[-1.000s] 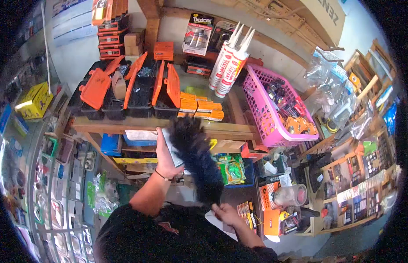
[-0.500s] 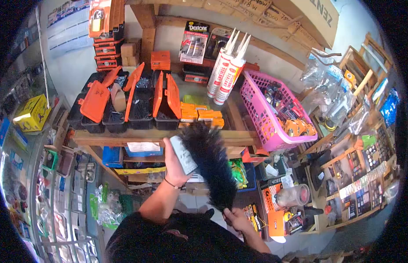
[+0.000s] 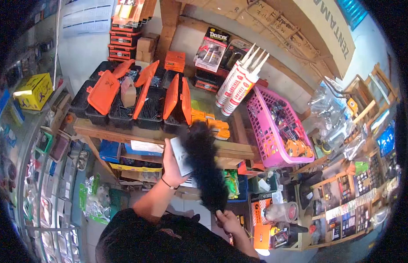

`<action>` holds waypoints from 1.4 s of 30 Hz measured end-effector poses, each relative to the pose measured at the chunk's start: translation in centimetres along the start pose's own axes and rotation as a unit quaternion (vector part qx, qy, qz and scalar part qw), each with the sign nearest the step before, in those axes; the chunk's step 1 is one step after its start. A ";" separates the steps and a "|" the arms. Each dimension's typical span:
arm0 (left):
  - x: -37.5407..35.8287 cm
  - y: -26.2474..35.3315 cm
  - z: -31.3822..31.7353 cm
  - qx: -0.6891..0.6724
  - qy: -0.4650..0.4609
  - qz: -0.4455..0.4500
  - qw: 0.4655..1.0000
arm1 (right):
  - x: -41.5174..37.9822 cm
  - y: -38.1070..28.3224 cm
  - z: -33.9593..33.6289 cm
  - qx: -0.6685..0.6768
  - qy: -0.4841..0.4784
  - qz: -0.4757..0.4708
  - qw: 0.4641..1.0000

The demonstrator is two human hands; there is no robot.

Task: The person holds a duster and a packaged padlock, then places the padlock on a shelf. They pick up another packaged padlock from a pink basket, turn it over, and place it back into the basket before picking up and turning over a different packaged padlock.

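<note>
In my left hand (image 3: 170,165) is a flat, light grey-white box (image 3: 181,158) with dark markings, held upright near the front edge of the wooden shelf. My right hand (image 3: 230,222) is wrapped around the handle end of a black feather duster (image 3: 204,166). The duster's fluffy head points up and away, lying against or just in front of the box's right side. Part of the box is hidden behind the feathers. Small orange-yellow boxes (image 3: 218,127) sit on the shelf just beyond the duster's tip.
Black bins with orange lids (image 3: 104,93) line the wooden shelf (image 3: 120,133). White sealant tubes (image 3: 236,90) stand beside a pink basket (image 3: 278,149) of small packets. A glass display case (image 3: 41,175) is at left. A clear plastic jar (image 3: 280,211) lies at lower right.
The view has shifted and tilted slightly. The feather duster has swung a little more upright against the box; both hands keep their holds.
</note>
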State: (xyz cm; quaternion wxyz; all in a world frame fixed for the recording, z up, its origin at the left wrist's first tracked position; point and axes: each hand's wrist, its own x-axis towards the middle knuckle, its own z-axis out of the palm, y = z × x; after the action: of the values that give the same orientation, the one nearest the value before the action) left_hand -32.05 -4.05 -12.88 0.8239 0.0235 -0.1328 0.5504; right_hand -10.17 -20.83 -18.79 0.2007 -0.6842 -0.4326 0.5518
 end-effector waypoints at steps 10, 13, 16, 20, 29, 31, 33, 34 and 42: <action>1.1 0.0 1.5 0.121 -0.015 0.014 0.992 | -1.3 -4.1 1.2 -0.069 -0.060 0.013 0.996; 3.7 1.2 -2.2 -0.004 -0.252 -0.114 0.961 | 1.4 1.0 0.1 -0.087 -0.044 -0.132 0.986; 1.6 -0.1 1.7 0.152 0.005 0.040 0.988 | -0.5 -1.9 0.4 0.015 -0.010 -0.057 0.998; 3.7 0.2 -3.7 0.043 -0.256 -0.086 0.962 | -1.3 -2.7 1.3 -0.024 -0.067 -0.093 0.993; 2.6 -0.3 -2.8 0.078 -0.203 -0.058 0.974 | -0.9 -1.8 -0.1 -0.013 -0.067 -0.054 0.996; 0.7 -0.4 1.5 0.129 -0.075 -0.006 0.989 | -0.3 -1.1 -1.1 0.047 -0.035 -0.010 0.998; 0.5 -0.7 2.4 0.162 -0.039 0.031 0.986 | -2.3 -3.5 0.8 -0.024 -0.054 -0.001 0.998; 0.6 -0.3 0.9 0.092 -0.069 -0.010 0.993 | -2.9 -4.5 1.4 -0.099 -0.070 0.006 0.993; 0.2 1.1 1.2 0.062 -0.151 -0.048 0.985 | -2.8 -4.5 1.6 -0.072 -0.107 -0.009 0.992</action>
State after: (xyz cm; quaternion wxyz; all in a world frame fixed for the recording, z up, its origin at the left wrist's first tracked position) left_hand -33.17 -3.69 -11.81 0.8169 0.1635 -0.2203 0.5073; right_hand -13.35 -21.02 -14.29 0.1087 -0.6302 -0.4960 0.5874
